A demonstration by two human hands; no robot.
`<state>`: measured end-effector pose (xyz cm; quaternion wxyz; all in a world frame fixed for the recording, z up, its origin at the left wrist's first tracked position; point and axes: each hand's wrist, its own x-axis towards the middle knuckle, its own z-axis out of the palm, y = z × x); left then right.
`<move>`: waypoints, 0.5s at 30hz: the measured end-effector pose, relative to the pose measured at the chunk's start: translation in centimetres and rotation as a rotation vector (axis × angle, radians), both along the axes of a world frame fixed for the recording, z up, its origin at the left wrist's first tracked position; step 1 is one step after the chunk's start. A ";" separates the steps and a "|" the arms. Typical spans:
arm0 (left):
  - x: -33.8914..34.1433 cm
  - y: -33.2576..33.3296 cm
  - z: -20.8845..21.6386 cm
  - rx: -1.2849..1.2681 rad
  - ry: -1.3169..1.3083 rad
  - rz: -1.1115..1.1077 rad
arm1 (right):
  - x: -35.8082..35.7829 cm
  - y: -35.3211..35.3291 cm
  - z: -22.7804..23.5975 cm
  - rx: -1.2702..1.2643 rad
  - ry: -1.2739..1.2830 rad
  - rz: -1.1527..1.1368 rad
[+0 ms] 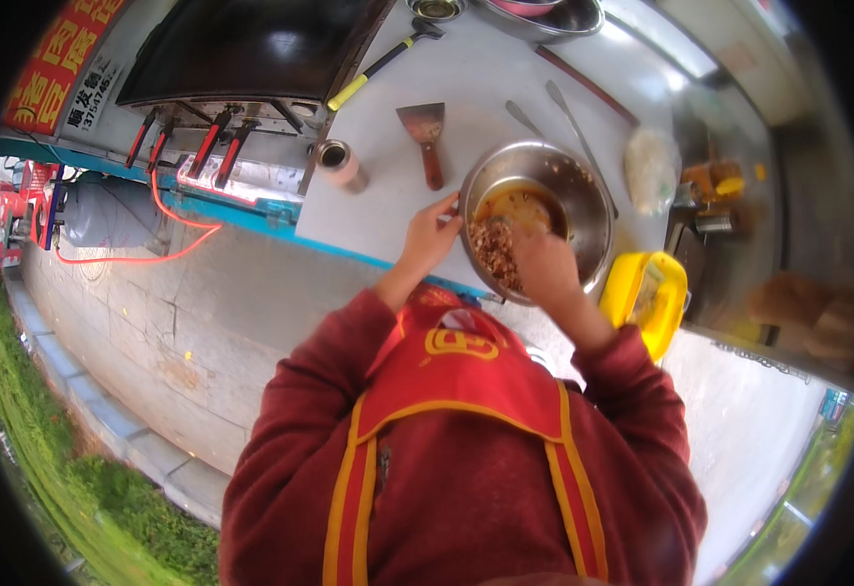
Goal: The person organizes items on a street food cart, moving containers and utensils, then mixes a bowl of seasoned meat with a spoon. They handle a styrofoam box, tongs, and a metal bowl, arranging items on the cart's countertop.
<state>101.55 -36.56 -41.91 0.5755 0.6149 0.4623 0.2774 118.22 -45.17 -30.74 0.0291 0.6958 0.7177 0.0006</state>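
- On the pale counter [378,220], a scraper [431,151] with a brown handle and a pink cup [346,168] lie and stand left of the bowl, with a yellow-handled tool [376,70] farther off
- A dark griddle [261,44] sits beyond them at the upper left
- Long metal utensils [555,95], a brown rod [586,84] and a filled clear bag [652,171] lie behind and to the right of the bowl
- A yellow basket [626,273] stands just beside the bowl, close to the right forearm
- The metal bowl [595,210], round and shiny, is at the counter's near edge, in front of the person
- Inside it, brown chopped food [497,256] is heaped on the near left side, beside amber liquid [522,205]
- The left hand [433,232] is at the bowl's left rim, fingers partly bent; whether they pinch it cannot be told
- The right hand [546,266] reaches into the bowl over the food, knuckles up and fingers curled; what it grips, if anything, is hidden
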 end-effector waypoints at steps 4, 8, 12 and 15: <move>0.3 -0.2 -0.2 0.054 -0.024 0.076 | 1.3 2.7 0.1 0.221 0.041 -0.076; 0.2 0.1 -0.1 0.009 -0.003 0.030 | -1.0 1.6 -0.6 0.214 -0.049 0.023; -0.1 0.3 0.8 -0.113 -0.043 0.007 | -2.5 -2.4 -0.9 -0.073 -0.035 0.145; 0.0 0.4 1.3 -0.158 -0.086 0.038 | -0.4 -2.8 -0.5 -0.190 -0.004 0.110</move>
